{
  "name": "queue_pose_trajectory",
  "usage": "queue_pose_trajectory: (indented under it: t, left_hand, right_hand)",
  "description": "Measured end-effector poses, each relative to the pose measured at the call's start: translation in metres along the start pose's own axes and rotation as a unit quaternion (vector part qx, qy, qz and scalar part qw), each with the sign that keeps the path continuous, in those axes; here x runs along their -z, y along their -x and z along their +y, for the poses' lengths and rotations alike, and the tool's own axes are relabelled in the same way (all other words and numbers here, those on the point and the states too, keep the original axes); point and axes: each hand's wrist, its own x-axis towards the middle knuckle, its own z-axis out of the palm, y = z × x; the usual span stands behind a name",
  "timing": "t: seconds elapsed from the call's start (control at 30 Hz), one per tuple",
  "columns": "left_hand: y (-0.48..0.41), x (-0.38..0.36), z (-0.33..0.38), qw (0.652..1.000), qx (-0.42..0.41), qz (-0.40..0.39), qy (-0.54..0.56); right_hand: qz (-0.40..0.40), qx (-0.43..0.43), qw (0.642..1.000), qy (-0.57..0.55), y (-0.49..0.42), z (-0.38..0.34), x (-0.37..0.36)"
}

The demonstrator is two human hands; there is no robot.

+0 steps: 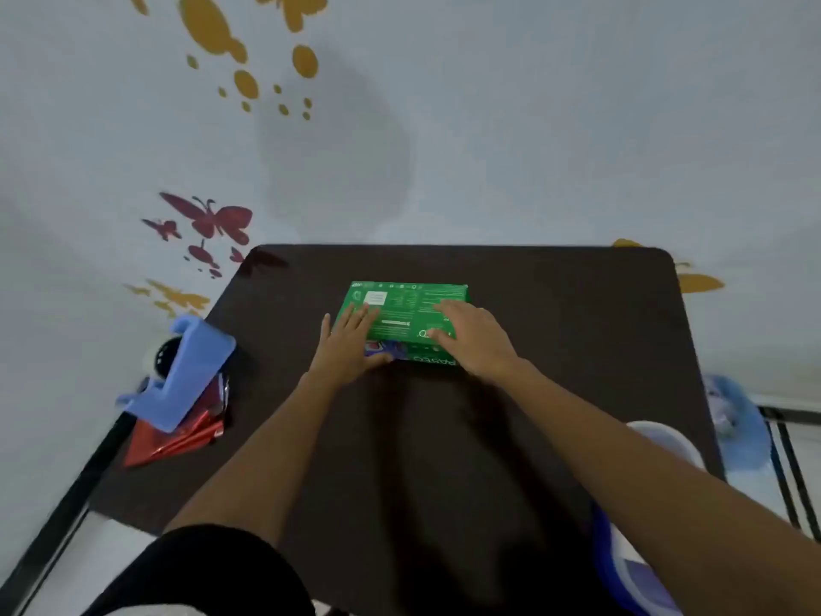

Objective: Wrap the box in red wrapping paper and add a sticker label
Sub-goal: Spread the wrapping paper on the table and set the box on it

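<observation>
Zero wrapping done so far, judging by the bare green box [402,311], uncovered and lying flat toward the far middle of the dark table [577,349]. Both hands on it and neither closed round anything: left hand [351,337] laid flat over the left part of the top, fingers straight, thumb running along the near face; right hand [475,337] spread over the right part, fingers only slightly bent, resting rather than pinching. Reads as steadying or placing the box, not lifting it. Red wrapping paper [177,437] folded up at the left edge of the table, well apart from the box and partly pinned under a blue tape dispenser [182,375]. Not spread out, not under the box, no sheet anywhere near the hands. No sticker label to be made out; possibly among the blurred white and blue things [662,437] at the right edge, cannot tell. Left to do, by this reckoning, nearly everything: freeing and unfolding the paper, setting the box on it, folding the sides over, taping the seams and ends, then pressing on the label.
</observation>
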Motion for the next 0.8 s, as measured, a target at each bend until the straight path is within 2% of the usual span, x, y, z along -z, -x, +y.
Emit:
queue_pose_trajectory:
  t: [0.07,0.1,0.3,0.47,0.57,0.67,0.8]
  left_hand:
    - [-0.02,-0.01,-0.026,0.995,-0.071,0.014,-0.065]
    - [-0.022,-0.009,-0.026,0.994,-0.077,0.027,-0.076]
    - [-0.037,-0.037,-0.067,0.986,-0.149,0.058,0.056]
    - [-0.039,-0.055,-0.072,0.969,-0.163,0.108,0.152]
    - [-0.04,-0.063,-0.077,0.953,-0.194,0.156,0.172]
    - [-0.044,-0.079,-0.081,0.929,-0.22,0.214,0.207]
    - [-0.045,-0.09,-0.08,0.913,-0.216,0.239,0.25]
  right_hand:
    - [0.014,-0.034,0.999,0.04,-0.019,-0.01,-0.026]
    - [0.013,-0.04,0.998,0.057,-0.021,-0.008,-0.028]
    - [0.011,-0.139,0.974,0.178,-0.038,-0.017,-0.08]
    - [0.04,-0.105,0.968,0.222,-0.034,0.006,-0.094]
    - [0.099,-0.08,0.963,0.238,-0.033,0.016,-0.106]
    - [0.162,-0.059,0.959,0.223,-0.04,0.024,-0.114]
    - [0.183,-0.059,0.96,0.204,-0.042,0.026,-0.117]
